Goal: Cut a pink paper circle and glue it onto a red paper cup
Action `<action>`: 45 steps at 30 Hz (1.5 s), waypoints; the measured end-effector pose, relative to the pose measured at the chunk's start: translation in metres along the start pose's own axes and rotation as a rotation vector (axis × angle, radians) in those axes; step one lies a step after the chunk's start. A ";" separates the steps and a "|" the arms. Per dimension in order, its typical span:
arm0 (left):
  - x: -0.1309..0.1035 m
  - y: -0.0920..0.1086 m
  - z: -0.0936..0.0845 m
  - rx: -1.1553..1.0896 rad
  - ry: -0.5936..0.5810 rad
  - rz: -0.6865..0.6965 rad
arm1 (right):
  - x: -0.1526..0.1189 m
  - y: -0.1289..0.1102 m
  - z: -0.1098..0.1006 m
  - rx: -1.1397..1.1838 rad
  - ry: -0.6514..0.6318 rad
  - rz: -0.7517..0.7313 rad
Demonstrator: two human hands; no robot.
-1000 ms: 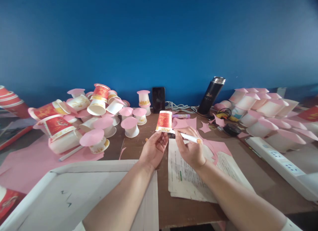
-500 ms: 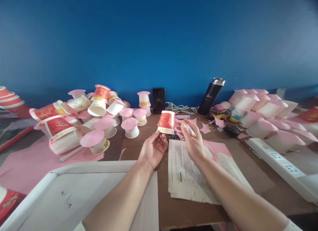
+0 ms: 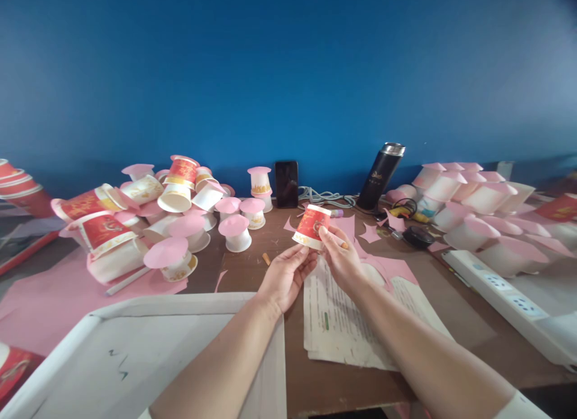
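A red and white paper cup (image 3: 312, 225) is held upside down, slightly tilted, above the table. My left hand (image 3: 291, 278) pinches its wide white rim from below left. My right hand (image 3: 342, 259) has its thumb against the cup's right side, with the other fingers partly hidden. In that same hand lies a slim pen-like stick (image 3: 344, 245) with an orange end; its exact kind I cannot make out. Below the hands are printed sheets (image 3: 336, 323) with cut pink paper (image 3: 392, 269) on top.
Paper cups topped with pink paper discs (image 3: 234, 225) crowd the left. More pink-topped cups (image 3: 469, 193) are piled at right, by a white power strip (image 3: 500, 293). A phone (image 3: 286, 184) and black flask (image 3: 381, 175) stand at the back; a white tray-like board (image 3: 180, 353) lies front left.
The cup has moved slightly right and tilted. My right hand has come in from the right and now touches the cup, still keeping the stick.
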State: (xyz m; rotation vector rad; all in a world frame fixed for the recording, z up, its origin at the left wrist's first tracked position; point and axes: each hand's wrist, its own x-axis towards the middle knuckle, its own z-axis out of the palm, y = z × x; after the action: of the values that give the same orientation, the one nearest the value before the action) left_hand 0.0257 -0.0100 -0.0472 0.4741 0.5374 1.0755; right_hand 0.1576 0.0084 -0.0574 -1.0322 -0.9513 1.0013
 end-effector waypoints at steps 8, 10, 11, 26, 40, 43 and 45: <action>0.003 -0.001 -0.001 0.083 0.106 0.048 | 0.000 0.002 -0.003 -0.181 -0.032 -0.003; 0.003 0.000 -0.001 0.066 0.138 0.053 | 0.002 0.005 -0.006 -0.269 0.023 -0.156; 0.003 0.001 -0.002 0.056 0.157 0.055 | 0.003 0.006 -0.007 -0.305 0.069 -0.251; 0.004 0.002 -0.003 0.107 0.160 0.123 | -0.027 -0.023 0.002 -0.710 -0.130 -0.756; 0.004 0.002 -0.003 0.107 0.181 0.125 | -0.026 -0.026 0.001 -0.842 -0.062 -0.768; 0.004 0.002 -0.003 0.098 0.187 0.126 | -0.026 -0.026 0.000 -0.847 -0.056 -0.758; 0.004 0.002 -0.003 0.090 0.185 0.124 | -0.026 -0.026 0.000 -0.839 -0.061 -0.760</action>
State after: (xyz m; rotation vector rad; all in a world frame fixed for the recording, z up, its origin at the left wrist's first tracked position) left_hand 0.0240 -0.0051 -0.0487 0.4946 0.7295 1.2254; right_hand 0.1554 -0.0219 -0.0363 -1.1497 -1.7077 -0.0378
